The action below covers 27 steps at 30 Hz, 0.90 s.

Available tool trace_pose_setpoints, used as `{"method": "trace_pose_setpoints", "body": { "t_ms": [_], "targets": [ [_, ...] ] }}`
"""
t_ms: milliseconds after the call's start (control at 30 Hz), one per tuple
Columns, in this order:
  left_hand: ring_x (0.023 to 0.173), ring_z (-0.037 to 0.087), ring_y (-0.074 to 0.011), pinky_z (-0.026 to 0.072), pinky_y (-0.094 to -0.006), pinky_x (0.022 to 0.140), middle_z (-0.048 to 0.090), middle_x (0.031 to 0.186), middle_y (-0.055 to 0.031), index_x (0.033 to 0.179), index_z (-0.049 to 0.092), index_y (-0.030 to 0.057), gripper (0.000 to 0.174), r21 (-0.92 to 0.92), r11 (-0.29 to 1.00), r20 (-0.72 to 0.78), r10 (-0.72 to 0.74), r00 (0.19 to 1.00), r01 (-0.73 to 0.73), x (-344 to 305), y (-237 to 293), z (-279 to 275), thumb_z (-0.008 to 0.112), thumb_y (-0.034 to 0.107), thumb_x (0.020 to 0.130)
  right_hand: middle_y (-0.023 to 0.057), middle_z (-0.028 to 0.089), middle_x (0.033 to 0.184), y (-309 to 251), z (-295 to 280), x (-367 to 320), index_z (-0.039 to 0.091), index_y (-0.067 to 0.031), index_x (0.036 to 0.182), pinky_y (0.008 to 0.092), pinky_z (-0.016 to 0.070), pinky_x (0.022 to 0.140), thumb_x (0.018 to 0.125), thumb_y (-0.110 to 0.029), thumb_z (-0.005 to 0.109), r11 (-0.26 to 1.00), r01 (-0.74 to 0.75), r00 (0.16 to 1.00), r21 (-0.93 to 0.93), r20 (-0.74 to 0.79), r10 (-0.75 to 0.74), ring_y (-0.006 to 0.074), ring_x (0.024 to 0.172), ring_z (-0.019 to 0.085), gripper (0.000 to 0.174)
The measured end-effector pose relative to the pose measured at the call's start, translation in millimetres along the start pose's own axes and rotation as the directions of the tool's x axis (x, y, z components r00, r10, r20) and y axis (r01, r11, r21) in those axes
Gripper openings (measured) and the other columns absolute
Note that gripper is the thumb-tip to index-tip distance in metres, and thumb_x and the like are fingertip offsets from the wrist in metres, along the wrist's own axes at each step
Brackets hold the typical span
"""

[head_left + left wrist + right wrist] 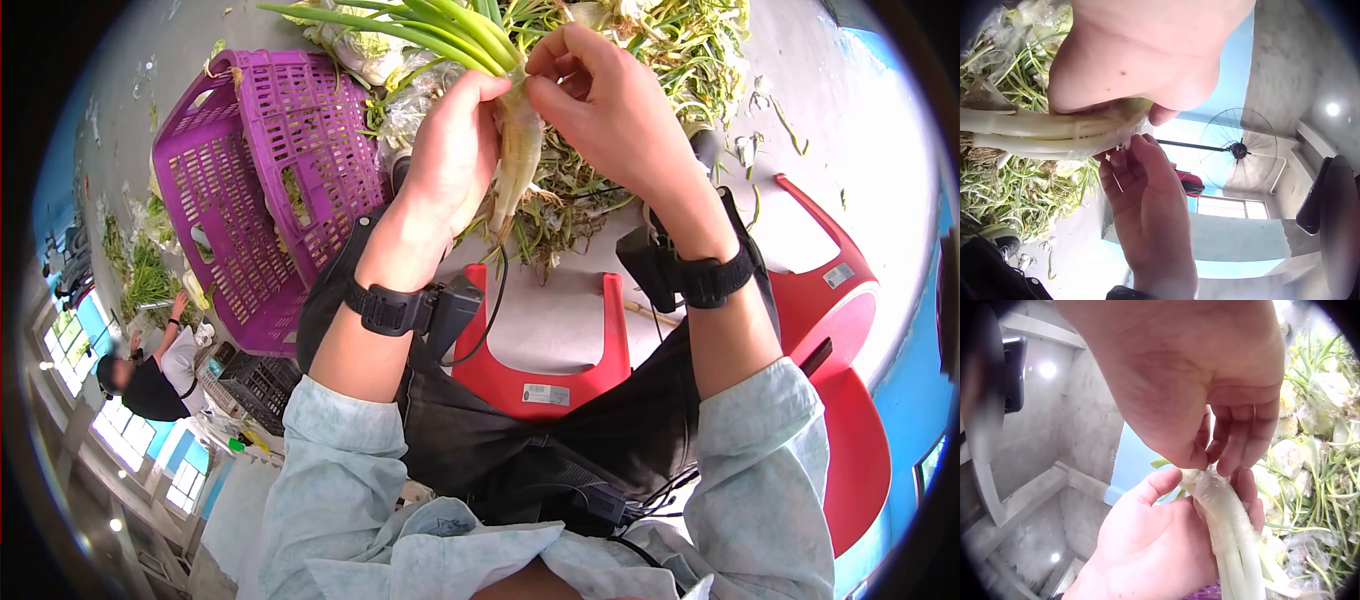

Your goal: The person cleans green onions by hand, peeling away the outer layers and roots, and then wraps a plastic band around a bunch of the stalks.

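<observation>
A bunch of green onions (519,150) hangs between both hands, its green leaves pointing up and its white roots down. Clear film wraps the white stalks (1225,512) in the right wrist view. My left hand (449,150) holds the bunch from the left side, fingers curled behind it and thumb near the top of the white part. My right hand (615,110) pinches at the upper edge of the wrapping with thumb and fingertips; in the left wrist view those fingertips of the right hand (1154,212) touch the film.
Purple crates (310,150) lie tilted at the left. Loose leaves and trimmings (690,60) cover the floor ahead. Red stools (540,390) stand in front and at the right (840,400). Another person (155,385) is at the far left beside a dark crate (258,385).
</observation>
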<state>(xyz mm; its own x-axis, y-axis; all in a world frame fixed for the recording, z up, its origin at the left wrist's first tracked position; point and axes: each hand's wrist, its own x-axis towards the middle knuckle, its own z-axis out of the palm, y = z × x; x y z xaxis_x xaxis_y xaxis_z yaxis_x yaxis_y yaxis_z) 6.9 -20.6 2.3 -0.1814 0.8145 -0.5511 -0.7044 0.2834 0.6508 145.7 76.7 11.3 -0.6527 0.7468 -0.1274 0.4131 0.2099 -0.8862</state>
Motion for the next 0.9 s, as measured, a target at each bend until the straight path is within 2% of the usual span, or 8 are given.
{"method": "trace_pose_setpoints", "body": {
  "t_ms": [33, 133, 233, 333, 600, 700, 800, 900],
  "targets": [
    [0.103, 0.058, -0.0143, 0.0468, -0.0339, 0.095, 0.061, 0.111, -0.0036, 0.122, 0.057, 0.0049, 0.03, -0.025, 1.0, 0.007, 0.016, 1.0, -0.016, 0, 1, 1, 0.057, 0.023, 0.099, 0.0088, 0.072, 0.09, 0, 0, 0, 0.066, -0.0009, 0.107, 0.0305, 0.0562, 0.074, 0.091, -0.016, 0.069, 1.0, 0.001, 1.0, 0.001, -0.008, -0.001, 0.0153, 0.078, 0.069, 0.022],
    [0.103, 0.058, -0.0144, 0.0472, -0.0331, 0.096, 0.061, 0.112, -0.0041, 0.123, 0.057, 0.0039, 0.03, -0.054, 0.998, 0.009, 0.021, 1.0, -0.021, -1, 3, 3, 0.058, 0.02, 0.098, 0.0087, 0.072, 0.09, 1, 0, 0, 0.066, -0.0008, 0.109, 0.0306, 0.0563, 0.074, 0.092, -0.015, 0.067, 1.0, 0.005, 1.0, 0.004, -0.024, -0.005, 0.015, 0.078, 0.069, 0.022],
    [0.107, 0.059, -0.0146, 0.048, -0.0326, 0.096, 0.061, 0.117, -0.0053, 0.128, 0.056, 0.0025, 0.032, 0.044, 0.999, -0.003, 0.032, 0.999, -0.032, -1, 3, 2, 0.059, 0.015, 0.098, 0.0079, 0.072, 0.09, 2, -1, 1, 0.067, -0.0013, 0.112, 0.0303, 0.0563, 0.073, 0.093, -0.014, 0.066, 1.0, 0.007, 1.0, 0.005, -0.02, -0.007, 0.0145, 0.076, 0.069, 0.023],
    [0.127, 0.054, -0.0172, 0.0396, -0.0371, 0.111, 0.059, 0.133, -0.007, 0.141, 0.051, 0.0026, 0.043, 0.09, 0.996, 0.009, 0.019, 1.0, -0.02, -3, 4, 3, 0.06, 0.011, 0.099, 0.0069, 0.073, 0.089, 2, 0, 1, 0.069, -0.002, 0.115, 0.0296, 0.0565, 0.073, 0.094, -0.013, 0.065, 1.0, 0.009, 1.0, 0.002, -0.015, -0.009, 0.014, 0.077, 0.071, 0.024],
    [0.114, 0.058, -0.0127, 0.0458, -0.0313, 0.101, 0.063, 0.123, -0.0033, 0.137, 0.057, 0.0028, 0.038, 0.026, 0.998, -0.008, 0.054, 0.999, -0.054, 0, 5, 0, 0.062, 0.021, 0.104, 0.0081, 0.076, 0.091, 2, 0, 3, 0.074, -0.0017, 0.108, 0.0293, 0.0583, 0.079, 0.092, -0.013, 0.068, 0.998, 0.063, 0.997, 0.007, -0.044, -0.063, 0.0149, 0.084, 0.074, 0.02],
    [0.111, 0.059, -0.0126, 0.0471, -0.0308, 0.098, 0.064, 0.121, -0.0028, 0.134, 0.06, 0.003, 0.037, 0.015, 0.999, -0.038, 0.05, 0.998, -0.05, 0, 4, -3, 0.063, 0.022, 0.103, 0.0157, 0.073, 0.091, 1, 3, 4, 0.077, -0.0029, 0.098, 0.0374, 0.0591, 0.077, 0.085, -0.014, 0.071, 0.998, 0.065, 0.995, 0.019, -0.082, -0.063, 0.0297, 0.08, 0.075, 0.018],
    [0.108, 0.061, -0.013, 0.0478, -0.0305, 0.096, 0.066, 0.119, -0.0029, 0.132, 0.062, 0.0029, 0.036, 0.011, 0.999, -0.053, 0.042, 0.998, -0.042, 1, 4, -5, 0.064, 0.023, 0.103, 0.0083, 0.077, 0.093, -1, -1, 4, 0.074, -0.0013, 0.106, 0.0299, 0.0593, 0.081, 0.091, -0.011, 0.068, 0.996, 0.058, 0.998, -0.069, -0.009, -0.058, 0.016, 0.085, 0.075, 0.019],
    [0.104, 0.061, -0.0126, 0.049, -0.0301, 0.09, 0.064, 0.115, -0.0036, 0.13, 0.06, 0.0033, 0.033, 0.012, 0.999, -0.055, 0.049, 0.997, -0.049, 2, 5, -4, 0.064, 0.019, 0.102, 0.0087, 0.077, 0.093, 1, 1, 4, 0.074, -0.0015, 0.105, 0.0303, 0.0597, 0.081, 0.091, -0.011, 0.069, 0.998, 0.054, 0.998, -0.021, -0.013, -0.054, 0.0165, 0.084, 0.076, 0.018]
  ]
}}
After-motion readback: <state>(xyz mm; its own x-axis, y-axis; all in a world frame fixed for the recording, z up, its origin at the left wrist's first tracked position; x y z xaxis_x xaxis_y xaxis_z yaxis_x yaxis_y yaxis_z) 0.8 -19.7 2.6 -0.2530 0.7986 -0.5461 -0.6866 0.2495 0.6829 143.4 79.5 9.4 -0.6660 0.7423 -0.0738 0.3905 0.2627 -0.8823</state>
